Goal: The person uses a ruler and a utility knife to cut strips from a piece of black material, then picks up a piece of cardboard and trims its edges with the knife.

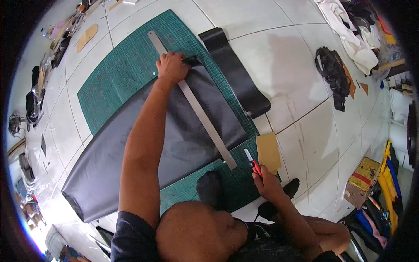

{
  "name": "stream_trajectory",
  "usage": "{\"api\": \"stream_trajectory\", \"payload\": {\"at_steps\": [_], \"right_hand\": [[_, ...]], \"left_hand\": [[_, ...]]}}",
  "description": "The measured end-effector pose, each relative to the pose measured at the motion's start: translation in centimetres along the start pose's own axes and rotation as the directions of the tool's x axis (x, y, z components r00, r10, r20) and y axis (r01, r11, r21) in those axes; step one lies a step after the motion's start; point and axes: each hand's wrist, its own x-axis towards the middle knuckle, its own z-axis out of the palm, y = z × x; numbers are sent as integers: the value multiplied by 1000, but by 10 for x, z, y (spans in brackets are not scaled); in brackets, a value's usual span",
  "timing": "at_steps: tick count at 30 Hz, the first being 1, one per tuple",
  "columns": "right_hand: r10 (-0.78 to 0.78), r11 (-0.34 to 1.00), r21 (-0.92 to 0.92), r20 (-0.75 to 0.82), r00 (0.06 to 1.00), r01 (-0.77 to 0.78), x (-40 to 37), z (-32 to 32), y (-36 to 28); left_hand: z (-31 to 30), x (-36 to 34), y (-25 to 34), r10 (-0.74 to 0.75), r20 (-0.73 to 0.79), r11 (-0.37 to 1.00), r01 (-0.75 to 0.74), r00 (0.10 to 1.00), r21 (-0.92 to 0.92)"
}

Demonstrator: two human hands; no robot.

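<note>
A long metal ruler [201, 112] lies diagonally across a black sheet of leather-like material [139, 118], which is spread over a green cutting mat [118, 74]. My left hand [172, 67] is over the upper part of the ruler, fingers bent around it at the sheet's far edge; its fingertips are partly hidden. In my right hand [268, 185] is a red utility knife [256, 167], blade out and pointing up and left. The blade is to the right of the ruler's near end, apart from it. A tan rectangular piece [268, 153] lies beside the knife.
A folded black strip [235, 72] lies along the mat's right edge. My dark-covered foot [209, 187] rests on the mat. Black scraps [334, 76] lie on the tiled floor to the right, with a worn box [363, 181] nearer me. A tan cut-out [87, 38] is at the far left.
</note>
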Motion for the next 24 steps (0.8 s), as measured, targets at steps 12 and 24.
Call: {"api": "stream_trajectory", "payload": {"at_steps": [12, 24], "right_hand": [[-228, 973, 2, -181, 957, 233, 112, -15, -98], [-343, 931, -209, -211, 915, 301, 258, 14, -230]], "left_hand": [[8, -70, -34, 92, -15, 994, -93, 996, -62], [31, -67, -54, 181, -83, 964, -193, 980, -182]]}}
